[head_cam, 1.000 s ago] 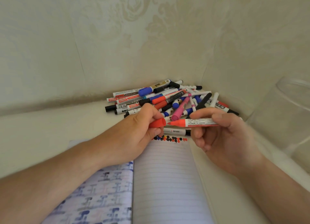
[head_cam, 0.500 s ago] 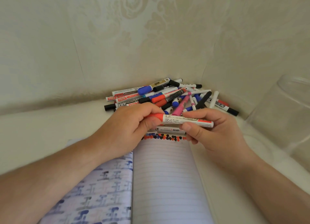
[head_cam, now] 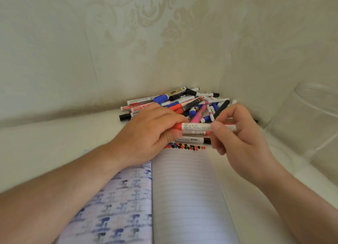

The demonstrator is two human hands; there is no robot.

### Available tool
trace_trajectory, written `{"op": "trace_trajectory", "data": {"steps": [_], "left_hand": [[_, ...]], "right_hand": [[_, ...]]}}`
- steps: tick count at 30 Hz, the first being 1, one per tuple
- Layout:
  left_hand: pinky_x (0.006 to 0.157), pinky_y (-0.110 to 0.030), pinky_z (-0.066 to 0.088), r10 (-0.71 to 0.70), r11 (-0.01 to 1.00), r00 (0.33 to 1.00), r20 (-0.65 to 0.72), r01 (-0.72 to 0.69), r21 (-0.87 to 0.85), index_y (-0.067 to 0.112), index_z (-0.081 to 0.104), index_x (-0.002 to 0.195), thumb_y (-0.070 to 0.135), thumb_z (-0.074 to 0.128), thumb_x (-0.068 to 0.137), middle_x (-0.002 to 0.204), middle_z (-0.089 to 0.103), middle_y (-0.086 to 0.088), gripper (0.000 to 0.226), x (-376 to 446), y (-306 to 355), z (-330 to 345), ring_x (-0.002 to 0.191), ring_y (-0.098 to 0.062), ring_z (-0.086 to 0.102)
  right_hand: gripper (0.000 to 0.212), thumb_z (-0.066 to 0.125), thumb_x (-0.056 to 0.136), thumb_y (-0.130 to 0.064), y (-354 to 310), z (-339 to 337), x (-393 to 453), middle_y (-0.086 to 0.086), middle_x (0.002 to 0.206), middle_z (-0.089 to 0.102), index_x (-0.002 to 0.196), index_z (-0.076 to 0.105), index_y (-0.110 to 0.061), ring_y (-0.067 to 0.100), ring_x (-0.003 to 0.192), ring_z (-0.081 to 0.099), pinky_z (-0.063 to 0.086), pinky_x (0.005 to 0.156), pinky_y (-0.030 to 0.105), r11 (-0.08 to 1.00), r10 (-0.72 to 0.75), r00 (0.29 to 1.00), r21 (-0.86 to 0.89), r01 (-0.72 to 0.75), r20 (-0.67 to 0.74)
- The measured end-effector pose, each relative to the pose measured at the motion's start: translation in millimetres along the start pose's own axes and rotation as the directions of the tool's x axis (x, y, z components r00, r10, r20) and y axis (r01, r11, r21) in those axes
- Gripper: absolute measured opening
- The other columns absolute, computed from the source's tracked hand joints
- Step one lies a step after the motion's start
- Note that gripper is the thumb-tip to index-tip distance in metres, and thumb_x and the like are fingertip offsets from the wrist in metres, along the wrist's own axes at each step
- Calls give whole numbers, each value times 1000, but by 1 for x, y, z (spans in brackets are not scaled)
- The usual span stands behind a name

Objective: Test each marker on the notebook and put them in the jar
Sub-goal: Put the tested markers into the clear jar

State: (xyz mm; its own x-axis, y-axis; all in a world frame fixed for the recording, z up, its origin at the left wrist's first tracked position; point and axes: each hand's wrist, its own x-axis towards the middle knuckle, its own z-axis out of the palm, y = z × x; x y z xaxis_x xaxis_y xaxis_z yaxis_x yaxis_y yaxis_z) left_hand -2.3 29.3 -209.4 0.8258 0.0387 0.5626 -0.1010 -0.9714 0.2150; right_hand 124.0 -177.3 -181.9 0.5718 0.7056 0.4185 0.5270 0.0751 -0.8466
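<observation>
1. Spanning both hands, a red-capped white marker with printed label point(head_cam: 196, 128) lies level above the top edge of the open lined notebook point(head_cam: 184, 189).
2. Left hand point(head_cam: 150, 132) grips the red cap end; fingers curled round it.
3. Right hand point(head_cam: 237, 134) pinches the barrel between thumb and fingertips.
4. A row of red, blue and black test dots point(head_cam: 184, 146) marks the notebook's top line.
5. A pile of mixed markers point(head_cam: 182, 103) sits just beyond, in the corner of the cream counter point(head_cam: 54, 143).
6. A clear glass jar point(head_cam: 314, 119) stands at right, apart from the hands.
</observation>
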Motion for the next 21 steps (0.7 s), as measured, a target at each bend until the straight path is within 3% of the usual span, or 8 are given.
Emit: {"op": "trace_trajectory", "data": {"steps": [3,6,7,10,13,16,19,21], "left_hand": [[96,-36,44,-83,994,996,19,81,73,31,60,139,61,49,100,119,64,9,51,-4,-8,4,110,-17,56],[86,-38,48,-91,987,995,-42,95,126,34,75,114,47,63,91,97,66,11,29,-5,-12,10,93,-18,59],[83,-37,48,-92,986,994,-51,99,137,35,77,108,45,64,89,92,67,12,25,-5,-13,12,89,-17,59],[82,-36,49,-130,980,991,-21,132,147,37,78,105,50,61,87,91,69,16,28,-2,-12,13,87,-13,60],[81,-35,49,-152,970,987,41,142,196,43,75,109,65,50,89,94,70,20,39,0,-11,13,88,-9,59],[76,-34,48,-155,963,986,59,138,232,45,74,105,74,45,89,86,68,23,44,1,-10,13,81,-9,55],[72,-31,41,-160,960,987,32,148,238,41,75,103,69,60,90,83,65,21,34,3,-3,11,80,-11,51],[73,-31,38,-163,960,985,46,148,237,39,72,104,65,66,89,84,58,21,30,5,0,11,83,-10,49]], "right_hand": [[32,67,100,-19,-30,-17,-12,9,66,63,83,55,-44,32,52,50,43,50,45,994,-103,990,-51,98,-97],[12,70,89,-37,-78,-62,-20,7,66,66,93,60,-42,22,48,56,44,46,28,969,-245,928,-97,226,-280],[16,69,88,-46,-95,-81,-21,3,66,67,99,59,-39,19,47,57,43,45,25,963,-269,904,-112,246,-332],[39,65,89,-62,-130,-137,-22,-9,69,62,110,55,-31,11,49,55,39,45,22,955,-289,833,-199,219,-471],[12,70,93,-50,-126,-169,-15,-14,73,63,99,62,-43,10,58,60,46,55,34,934,-306,765,-334,126,-567],[17,69,85,-46,-97,-178,-10,-12,79,69,101,64,-44,19,67,65,52,64,43,902,-198,819,-428,-64,-539],[33,70,91,-41,-74,-172,-11,-15,95,70,116,49,-47,18,74,65,49,68,37,816,-99,872,-540,-205,-480],[28,65,95,-39,-67,-164,-12,-16,97,70,113,44,-44,20,76,65,45,69,34,755,-79,896,-613,-232,-436]]}}
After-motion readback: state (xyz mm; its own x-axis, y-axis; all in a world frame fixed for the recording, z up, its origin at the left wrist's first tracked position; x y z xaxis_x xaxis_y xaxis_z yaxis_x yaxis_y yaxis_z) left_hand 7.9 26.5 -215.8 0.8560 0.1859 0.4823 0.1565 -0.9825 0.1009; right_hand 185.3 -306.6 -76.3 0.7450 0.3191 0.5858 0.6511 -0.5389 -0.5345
